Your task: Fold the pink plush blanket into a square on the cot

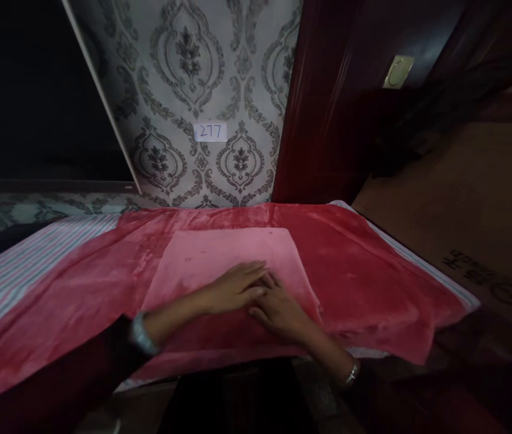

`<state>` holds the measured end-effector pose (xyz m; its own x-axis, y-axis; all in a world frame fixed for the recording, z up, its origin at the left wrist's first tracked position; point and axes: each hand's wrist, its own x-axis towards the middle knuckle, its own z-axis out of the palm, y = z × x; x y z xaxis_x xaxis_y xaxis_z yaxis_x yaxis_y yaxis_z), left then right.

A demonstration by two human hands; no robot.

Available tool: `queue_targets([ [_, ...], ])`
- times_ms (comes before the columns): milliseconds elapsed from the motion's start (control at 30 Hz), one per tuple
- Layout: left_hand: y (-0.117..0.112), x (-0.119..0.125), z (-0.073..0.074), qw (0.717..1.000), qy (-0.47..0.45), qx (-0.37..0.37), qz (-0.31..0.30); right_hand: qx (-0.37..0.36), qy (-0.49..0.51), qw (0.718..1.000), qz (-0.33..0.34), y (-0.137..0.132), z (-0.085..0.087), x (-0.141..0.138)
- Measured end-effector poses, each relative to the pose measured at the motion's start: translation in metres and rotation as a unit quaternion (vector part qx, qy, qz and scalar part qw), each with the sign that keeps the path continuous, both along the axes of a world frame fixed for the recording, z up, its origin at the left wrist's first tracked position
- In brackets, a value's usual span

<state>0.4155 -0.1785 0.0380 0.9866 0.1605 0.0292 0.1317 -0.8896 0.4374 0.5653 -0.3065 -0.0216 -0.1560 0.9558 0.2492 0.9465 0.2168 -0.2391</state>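
Note:
A folded pink cloth [224, 256] lies flat on a larger red plush blanket [364, 265] spread over a table. My left hand [235, 286] rests palm down on the near part of the pink cloth, fingers stretched out. My right hand [278, 310] lies flat beside it, fingers extended and touching the left hand's fingertips. Neither hand grips anything. Each wrist wears a bracelet.
A striped sheet [34, 256] shows under the blanket at the left and right edges. Patterned wallpaper with a small label reading 277 [210, 131] stands behind. A dark red door [328, 108] is at the right, brown cardboard [473, 199] beyond it.

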Motion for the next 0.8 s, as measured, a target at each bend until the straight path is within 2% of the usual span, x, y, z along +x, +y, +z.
queue_targets([
  [67,0.019,0.043,-0.003,0.996,0.062,0.009,-0.056,0.014,0.025,1.000,-0.009,0.001,-0.004,-0.003],
  [167,0.048,0.090,-0.024,0.989,0.096,0.066,-0.096,0.018,0.042,0.999,-0.017,0.001,-0.009,-0.003],
  [267,0.076,0.117,-0.041,0.985,0.062,0.133,-0.090,-0.004,0.039,0.999,-0.008,0.001,-0.012,0.000],
  [333,0.093,0.131,-0.045,0.985,0.047,0.153,-0.069,-0.020,0.049,0.999,0.000,0.001,-0.012,0.002],
  [467,0.118,0.154,-0.046,0.990,0.046,0.127,-0.030,-0.032,0.080,0.996,0.005,0.001,-0.009,0.004],
  [567,0.128,0.163,-0.050,0.996,0.027,0.086,-0.013,-0.039,0.087,0.995,0.002,0.000,-0.009,0.005],
  [700,0.127,0.161,-0.054,0.996,0.012,0.086,0.000,-0.032,0.087,0.996,-0.002,0.000,-0.009,0.004],
  [800,0.118,0.159,-0.048,0.994,0.024,0.109,0.011,-0.018,0.073,0.997,-0.010,0.001,-0.008,0.002],
])
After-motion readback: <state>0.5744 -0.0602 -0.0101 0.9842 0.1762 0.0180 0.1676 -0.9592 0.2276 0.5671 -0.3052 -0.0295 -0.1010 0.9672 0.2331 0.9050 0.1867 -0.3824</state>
